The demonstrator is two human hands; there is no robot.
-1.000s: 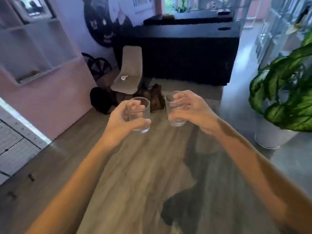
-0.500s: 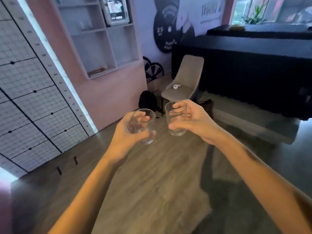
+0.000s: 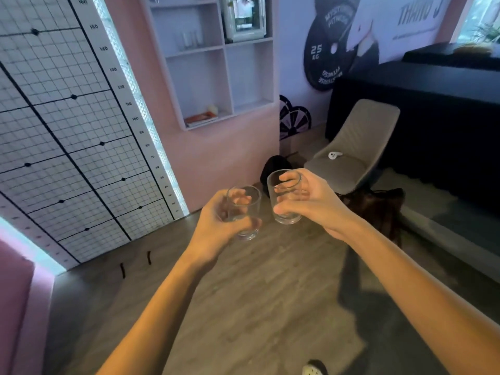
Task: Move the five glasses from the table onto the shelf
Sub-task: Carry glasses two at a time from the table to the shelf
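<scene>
Pink wall (image 3: pixel 216 158) ahead is bearing the shelf (image 3: pixel 198 85), sitting above and slightly left of both hands, while the nearer left hand (image 3: pixel 213 228) is gripping an upright glass (image 3: pixel 244 209) and the right hand (image 3: pixel 319 204) is gripping a second glass (image 3: pixel 284 209) just beside it

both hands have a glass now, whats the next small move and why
Probably step forward toward the wall shelf, which looks out of reach ahead: the left hand grips the left glass and the right hand grips the right glass, both over the floor.
</scene>
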